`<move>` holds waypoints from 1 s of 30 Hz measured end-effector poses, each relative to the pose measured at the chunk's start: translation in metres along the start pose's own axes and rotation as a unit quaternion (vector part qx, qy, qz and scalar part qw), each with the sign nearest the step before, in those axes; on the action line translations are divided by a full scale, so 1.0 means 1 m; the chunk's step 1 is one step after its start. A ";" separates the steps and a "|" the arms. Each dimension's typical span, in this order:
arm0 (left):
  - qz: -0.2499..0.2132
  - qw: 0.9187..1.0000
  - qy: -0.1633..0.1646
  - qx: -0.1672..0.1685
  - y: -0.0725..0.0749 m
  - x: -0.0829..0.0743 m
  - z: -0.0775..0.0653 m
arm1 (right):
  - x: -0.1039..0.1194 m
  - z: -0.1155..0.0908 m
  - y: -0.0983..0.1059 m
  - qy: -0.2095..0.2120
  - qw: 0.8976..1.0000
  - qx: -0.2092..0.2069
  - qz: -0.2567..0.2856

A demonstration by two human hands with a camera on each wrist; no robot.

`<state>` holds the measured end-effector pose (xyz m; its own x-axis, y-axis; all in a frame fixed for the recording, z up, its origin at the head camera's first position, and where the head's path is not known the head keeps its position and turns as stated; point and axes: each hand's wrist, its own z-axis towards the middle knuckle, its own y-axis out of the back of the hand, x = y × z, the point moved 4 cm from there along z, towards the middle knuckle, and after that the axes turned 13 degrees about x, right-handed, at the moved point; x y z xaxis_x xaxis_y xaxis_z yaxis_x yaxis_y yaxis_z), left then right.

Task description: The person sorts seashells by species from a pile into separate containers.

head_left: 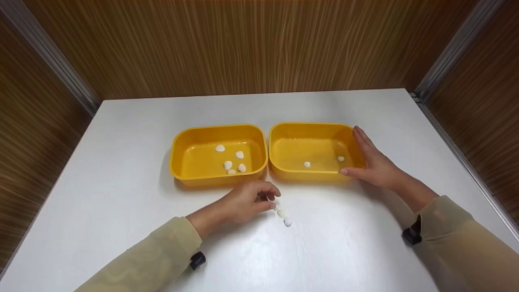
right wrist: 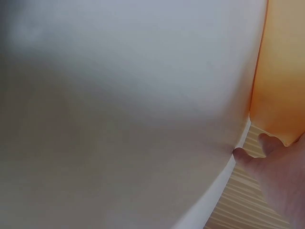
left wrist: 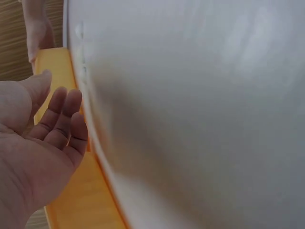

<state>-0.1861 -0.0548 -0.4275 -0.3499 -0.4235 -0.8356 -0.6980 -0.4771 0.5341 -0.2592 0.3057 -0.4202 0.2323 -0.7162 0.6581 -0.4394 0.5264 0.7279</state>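
Observation:
My left hand [head_left: 246, 202] is low over the white table, just in front of the left yellow bin [head_left: 219, 179]. Its fingers are loosely bent, with the thumb apart from them in the left wrist view. The thumb tip is right at a short row of small white pebbles [head_left: 281, 213] on the table. At the other bin, my right hand [head_left: 377, 164] rests along the right end, fingers straight toward the back corner and thumb on the front rim. That right yellow bin [head_left: 308, 173] contains two white pebbles [head_left: 307, 164].
Several white pebbles [head_left: 228, 165] lie in the left bin, mostly toward its right side. The two bins stand side by side with their ends close together. Wood-grain panels [head_left: 259, 48] enclose the white table [head_left: 121, 162] at the back and both sides.

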 end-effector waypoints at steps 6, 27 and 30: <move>-0.006 1.000 0.004 0.004 -0.003 0.009 -0.001 | 0.001 0.001 0.000 0.013 1.000 0.003 0.003; 0.038 0.999 -0.011 -0.009 -0.012 0.018 0.002 | 0.001 -0.001 0.000 0.005 1.000 0.002 0.003; 0.036 0.999 -0.010 -0.011 -0.012 0.018 0.003 | 0.001 -0.001 0.000 0.004 1.000 0.002 0.005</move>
<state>-0.1857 -0.0548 -0.4496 -0.4117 -0.4414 -0.7973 -0.6567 -0.4629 0.5954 -0.2581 0.3059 -0.4194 0.2353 -0.7077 0.6662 -0.4458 0.5305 0.7210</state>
